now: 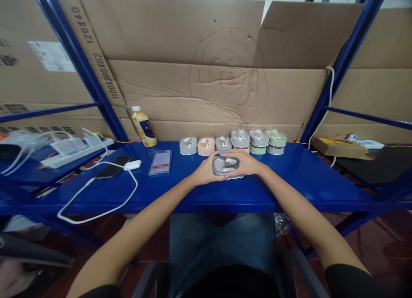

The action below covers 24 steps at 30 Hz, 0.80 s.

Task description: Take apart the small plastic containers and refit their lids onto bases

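where fingers (240, 155) curl, grey case (225, 165) (rounded), between them

Blue table (315, 178), cases (223, 145), yellow bottle (144, 127), phone (112, 167), perhaps a pixelated card (160, 162)

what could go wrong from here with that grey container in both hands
The grey container might slip if the left grip or right grip loosens.

The right grip is close to the stacked containers, so a careless move could topple one.

The white cable loops past the blue shelf's front edge; a snag by the left forearm could drag the phone.
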### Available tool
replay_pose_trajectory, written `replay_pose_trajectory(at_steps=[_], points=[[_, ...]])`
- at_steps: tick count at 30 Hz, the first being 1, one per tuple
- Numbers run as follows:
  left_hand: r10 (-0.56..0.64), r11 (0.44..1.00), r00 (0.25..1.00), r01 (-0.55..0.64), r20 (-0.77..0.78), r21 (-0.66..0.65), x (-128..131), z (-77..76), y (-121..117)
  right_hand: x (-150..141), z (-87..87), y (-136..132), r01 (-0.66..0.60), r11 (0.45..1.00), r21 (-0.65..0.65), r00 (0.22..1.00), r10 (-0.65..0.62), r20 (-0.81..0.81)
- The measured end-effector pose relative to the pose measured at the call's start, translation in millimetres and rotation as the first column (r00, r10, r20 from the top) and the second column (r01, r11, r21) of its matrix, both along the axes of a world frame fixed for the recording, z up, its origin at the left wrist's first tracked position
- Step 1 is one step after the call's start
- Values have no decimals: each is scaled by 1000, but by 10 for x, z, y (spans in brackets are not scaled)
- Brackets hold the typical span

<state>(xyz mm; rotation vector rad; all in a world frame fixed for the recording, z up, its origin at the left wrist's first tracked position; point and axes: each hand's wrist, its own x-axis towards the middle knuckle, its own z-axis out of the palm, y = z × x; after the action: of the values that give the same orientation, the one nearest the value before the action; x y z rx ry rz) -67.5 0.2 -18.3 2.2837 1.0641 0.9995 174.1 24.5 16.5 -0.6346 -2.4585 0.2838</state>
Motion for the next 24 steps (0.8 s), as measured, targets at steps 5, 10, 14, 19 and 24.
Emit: replay_pose_trajectory(at_steps=[5,10,14,19,24], points=[[22,1000,1000,-22,-2,-15,19,8,7,-33,47,-24,18,1000,19,998,-19,57],[7,1000,1000,-7,16,3,14,-46,70,-47,85,-39,59,998,-6,993,-59,98],[-7,1000,999,7,49,-4,19,-58,99,-55,92,-31,71,997,-28,993,-68,101],[-18,1000,999,19,47,-24,27,-38,87,-53,56,18,107,991,-78,989,-98,113],[-8,1000,1000,8,-15,4,-13,-53,94,-25,-25,58,107,991,-77,990,-99,98]])
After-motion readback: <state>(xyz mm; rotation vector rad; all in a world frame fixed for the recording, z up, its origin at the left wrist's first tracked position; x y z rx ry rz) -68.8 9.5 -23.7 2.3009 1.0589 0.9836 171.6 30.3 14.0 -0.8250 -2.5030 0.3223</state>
